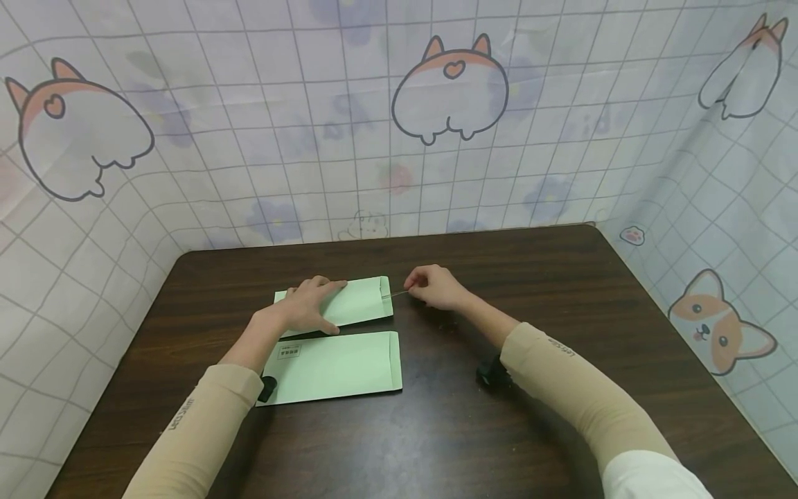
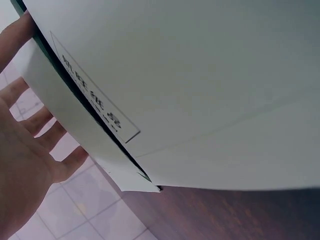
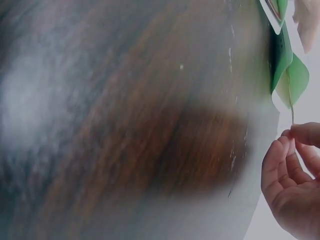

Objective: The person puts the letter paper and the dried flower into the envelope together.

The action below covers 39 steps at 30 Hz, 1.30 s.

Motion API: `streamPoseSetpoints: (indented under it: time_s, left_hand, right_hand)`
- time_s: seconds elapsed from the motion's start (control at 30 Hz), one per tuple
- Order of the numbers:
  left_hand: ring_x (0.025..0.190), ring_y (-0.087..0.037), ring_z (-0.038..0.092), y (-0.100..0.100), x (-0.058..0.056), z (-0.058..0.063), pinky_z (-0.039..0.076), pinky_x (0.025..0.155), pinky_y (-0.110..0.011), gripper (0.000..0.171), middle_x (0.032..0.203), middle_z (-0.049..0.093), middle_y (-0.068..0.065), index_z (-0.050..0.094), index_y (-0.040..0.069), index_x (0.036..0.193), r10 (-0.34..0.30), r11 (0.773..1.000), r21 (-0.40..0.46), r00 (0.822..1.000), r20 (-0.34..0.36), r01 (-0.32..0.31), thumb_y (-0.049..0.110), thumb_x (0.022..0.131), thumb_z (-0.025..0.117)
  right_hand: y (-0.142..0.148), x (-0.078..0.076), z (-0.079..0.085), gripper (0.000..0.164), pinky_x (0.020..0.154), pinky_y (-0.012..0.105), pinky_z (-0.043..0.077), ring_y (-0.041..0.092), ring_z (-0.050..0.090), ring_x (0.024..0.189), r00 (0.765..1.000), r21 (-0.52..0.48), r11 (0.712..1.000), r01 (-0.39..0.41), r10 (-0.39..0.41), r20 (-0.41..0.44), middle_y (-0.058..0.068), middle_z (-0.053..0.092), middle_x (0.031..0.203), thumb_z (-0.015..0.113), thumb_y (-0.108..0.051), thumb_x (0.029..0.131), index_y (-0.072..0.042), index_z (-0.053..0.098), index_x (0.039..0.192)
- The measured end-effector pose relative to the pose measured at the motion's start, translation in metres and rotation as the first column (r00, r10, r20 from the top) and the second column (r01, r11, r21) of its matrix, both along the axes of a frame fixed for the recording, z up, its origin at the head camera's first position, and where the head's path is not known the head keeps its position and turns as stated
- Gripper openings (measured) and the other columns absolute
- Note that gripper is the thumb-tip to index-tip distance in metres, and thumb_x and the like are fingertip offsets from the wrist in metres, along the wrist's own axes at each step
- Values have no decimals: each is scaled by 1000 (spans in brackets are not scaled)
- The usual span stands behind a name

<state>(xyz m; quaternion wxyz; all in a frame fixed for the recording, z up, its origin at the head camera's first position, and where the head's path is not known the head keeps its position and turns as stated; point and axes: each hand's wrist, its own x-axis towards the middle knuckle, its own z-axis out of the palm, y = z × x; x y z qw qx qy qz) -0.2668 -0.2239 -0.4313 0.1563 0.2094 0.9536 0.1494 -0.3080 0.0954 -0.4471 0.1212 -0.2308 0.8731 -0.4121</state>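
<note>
Two pale green paper envelopes lie on the table, one behind the other. On the rear envelope (image 1: 358,299) rests my left hand (image 1: 305,305), its fingers and thumb spread across the paper. The front envelope (image 1: 337,367) has a small printed box at its left end and a folded flap at its right; that print also shows large in the left wrist view. From the rear envelope's right end runs a thin string (image 3: 292,107). My right hand (image 1: 436,286) pinches its free end between thumb and fingertips, just right of the envelope.
Both envelopes are on the left half of the dark wood-grain table (image 1: 561,277). A patterned cloth (image 1: 337,173) hangs behind the table and along its sides. Small black devices (image 1: 492,374) sit at both wrists.
</note>
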Motion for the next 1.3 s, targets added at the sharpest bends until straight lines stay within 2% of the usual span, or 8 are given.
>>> streamPoseSetpoints:
  time_s: [0.57, 0.97, 1.3]
  left_hand:
    - [145, -47, 29, 1, 0, 2, 19, 107, -79, 100, 158, 30, -25, 29, 16, 164, -10, 1000, -6, 1000, -9, 10, 39, 84, 86]
    - [145, -47, 29, 0, -2, 1, 18, 108, -79, 100, 158, 31, -24, 29, 17, 164, -6, 1000, -4, 1000, -5, 6, 39, 84, 86]
    - [144, -47, 31, 2, -2, -1, 20, 107, -78, 100, 158, 32, -24, 31, 16, 163, 0, 1000, -15, 1000, -5, 0, 40, 84, 86]
  right_hand:
    - [-20, 3, -2, 17, 60, 30, 55, 23, 64, 70, 996, -98, 992, 76, -70, 60, 8, 66, 92, 66, -6, 97, 3, 68, 112]
    - [-31, 4, -6, 10, 58, 29, 54, 21, 63, 67, 989, -150, 981, 124, -109, 104, 7, 65, 84, 70, -5, 96, -2, 62, 101]
    - [-40, 12, -5, 14, 58, 26, 51, 17, 58, 65, 977, -182, 969, 167, -137, 164, 3, 62, 75, 73, -6, 95, -4, 59, 95]
